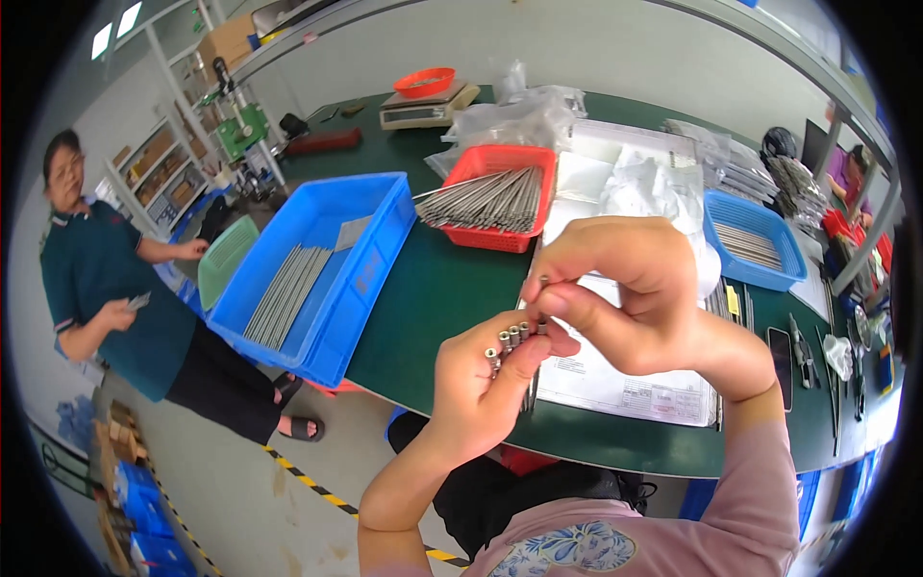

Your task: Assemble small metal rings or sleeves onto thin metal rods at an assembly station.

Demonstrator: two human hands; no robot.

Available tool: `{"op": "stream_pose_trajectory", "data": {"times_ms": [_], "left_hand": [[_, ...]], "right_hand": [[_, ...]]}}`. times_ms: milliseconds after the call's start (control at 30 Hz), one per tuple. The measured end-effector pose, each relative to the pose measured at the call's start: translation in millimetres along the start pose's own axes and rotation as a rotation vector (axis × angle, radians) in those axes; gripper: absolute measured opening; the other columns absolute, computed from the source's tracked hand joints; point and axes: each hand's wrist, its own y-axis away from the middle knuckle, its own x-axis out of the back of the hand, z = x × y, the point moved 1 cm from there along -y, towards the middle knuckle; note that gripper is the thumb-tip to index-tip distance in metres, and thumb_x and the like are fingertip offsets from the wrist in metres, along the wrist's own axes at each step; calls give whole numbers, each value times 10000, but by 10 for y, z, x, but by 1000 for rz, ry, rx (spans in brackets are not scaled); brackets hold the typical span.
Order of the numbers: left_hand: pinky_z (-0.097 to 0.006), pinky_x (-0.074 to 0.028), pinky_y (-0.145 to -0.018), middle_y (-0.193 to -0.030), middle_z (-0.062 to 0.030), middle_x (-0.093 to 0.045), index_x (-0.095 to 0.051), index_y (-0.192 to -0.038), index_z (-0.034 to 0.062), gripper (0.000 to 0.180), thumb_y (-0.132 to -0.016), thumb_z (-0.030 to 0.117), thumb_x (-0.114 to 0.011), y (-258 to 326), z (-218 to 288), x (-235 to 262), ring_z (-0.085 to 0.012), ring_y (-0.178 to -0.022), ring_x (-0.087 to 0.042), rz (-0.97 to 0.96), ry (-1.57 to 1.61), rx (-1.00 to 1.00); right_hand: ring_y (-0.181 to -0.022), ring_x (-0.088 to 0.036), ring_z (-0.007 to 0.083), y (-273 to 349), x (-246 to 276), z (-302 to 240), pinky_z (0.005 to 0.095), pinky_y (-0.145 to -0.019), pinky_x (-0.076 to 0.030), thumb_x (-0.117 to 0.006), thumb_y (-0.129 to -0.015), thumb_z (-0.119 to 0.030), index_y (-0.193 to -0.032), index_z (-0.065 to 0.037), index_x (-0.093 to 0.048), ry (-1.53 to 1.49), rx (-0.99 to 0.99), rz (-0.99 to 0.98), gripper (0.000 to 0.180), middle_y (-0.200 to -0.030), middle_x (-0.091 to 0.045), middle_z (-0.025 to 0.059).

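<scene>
Evidently for order, thin rods (288, 296) lie parallel in the blue bin (363, 274), left of frame. Centre, the left hand (471, 385) is closed round several metal tubes (492, 356), ends fanned upward, presumably for access; the right hand (630, 288) pinches a slim metal piece (544, 281) just above.

A dusty-pink top (702, 534) bears a blue floral print (577, 548) above apparently black trousers (471, 500).
</scene>
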Motion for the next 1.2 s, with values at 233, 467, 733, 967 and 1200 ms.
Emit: {"op": "stream_pose_trajectory", "data": {"times_ms": [233, 467, 733, 967, 1200], "left_hand": [[-243, -477, -719, -851, -120, -645, -547, -1004, -72, 211, -903, 104, -488, -12, 29, -5, -134, -782, -611, 5, 31, -2], [-236, -471, -701, -849, -119, -647, -574, -919, -75, 202, -902, 101, -476, 3, 59, 0, -123, -756, -600, -36, -87, 78], [-255, -469, -736, -849, -112, -646, -575, -918, -72, 212, -908, 112, -469, -20, 88, -13, -133, -788, -600, -30, -40, 39], [-248, -470, -735, -837, -110, -641, -576, -911, -74, 202, -905, 103, -476, -20, 69, -13, -131, -789, -600, -18, 1, 33], [-213, -443, -651, -796, -80, -630, -590, -900, -51, 181, -897, 104, -495, -37, 77, -10, -99, -721, -575, -17, -127, 3]], "right_hand": [[-600, -577, 138, 7, 2, -3, 232, -524, -443, -587, -753, 52, -797, 21, -590, 54, 62, 26, 54, -693, -600, 92], [-576, -550, 89, -96, -1, -4, 218, -522, -450, -581, -753, 37, -794, 27, -583, -240, -115, 162, 42, -661, -588, 56], [-577, -549, 71, -3, -56, 73, 208, -517, -455, -565, -807, 11, -813, 47, -569, -398, -182, 79, 36, -678, -572, 40], [-583, -565, 91, 3, -69, 108, 217, -524, -463, -584, -782, 19, -827, 36, -578, -342, -141, 47, 49, -680, -584, 48], [-589, -608, 165, -37, -51, 52, 236, -525, -478, -617, -708, 39, -873, 5, -619, 0, 115, 77, 168, -715, -629, 88]]}}
